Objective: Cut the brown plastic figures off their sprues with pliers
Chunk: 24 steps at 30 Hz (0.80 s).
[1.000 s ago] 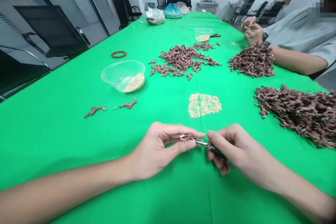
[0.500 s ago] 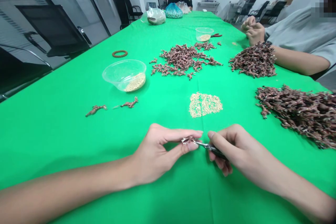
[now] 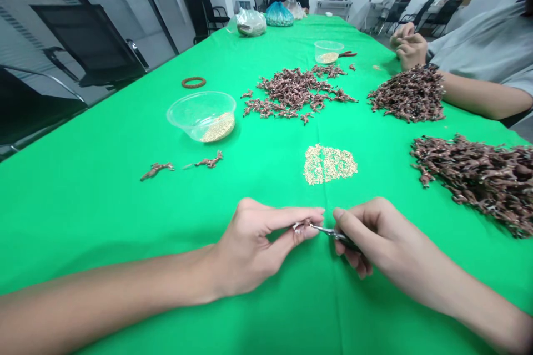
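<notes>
A small brown figurine [image 3: 302, 224] was pinched in the grip of the left hand [image 3: 252, 244], above the green worktop [image 3: 187, 321]. Pliers [image 3: 339, 235] were clasped by the right hand [image 3: 381, 241], their tips held at the figurine. Golden pieces [image 3: 338, 165] were spread beyond.

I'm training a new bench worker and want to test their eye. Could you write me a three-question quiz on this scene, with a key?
1. Multiple choice: what does the left hand hold? a) a spoon; b) a small brown figurine; c) a paintbrush.
2. True or false: the nearer clear plastic bowl contains small gold-coloured pieces.
3. Fill in the blank: the fine-tipped pliers are in the person's ____ hand.

Key: 1. b; 2. true; 3. right, as in right hand.
</notes>
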Each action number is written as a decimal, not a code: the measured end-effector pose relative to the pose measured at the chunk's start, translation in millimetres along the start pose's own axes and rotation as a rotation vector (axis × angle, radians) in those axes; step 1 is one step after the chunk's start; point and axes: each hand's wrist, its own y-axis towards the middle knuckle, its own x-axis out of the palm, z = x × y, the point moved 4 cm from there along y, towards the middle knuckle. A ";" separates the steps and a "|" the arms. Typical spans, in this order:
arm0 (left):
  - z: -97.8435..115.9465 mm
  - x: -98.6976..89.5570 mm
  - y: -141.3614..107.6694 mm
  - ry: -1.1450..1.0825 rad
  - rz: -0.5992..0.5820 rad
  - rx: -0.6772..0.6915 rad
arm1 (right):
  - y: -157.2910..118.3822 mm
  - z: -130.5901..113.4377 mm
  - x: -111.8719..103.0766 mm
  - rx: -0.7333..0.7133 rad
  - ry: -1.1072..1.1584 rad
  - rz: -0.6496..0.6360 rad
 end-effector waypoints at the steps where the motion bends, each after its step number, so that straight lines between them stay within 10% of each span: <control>1: 0.1 -0.2 0.6 -0.003 0.001 -0.005 | -0.2 0.1 -0.2 0.001 -0.001 0.002; 24: -15.9 4.2 6.4 -0.478 -0.017 -0.317 | 2.1 1.4 -1.9 -0.039 0.088 0.040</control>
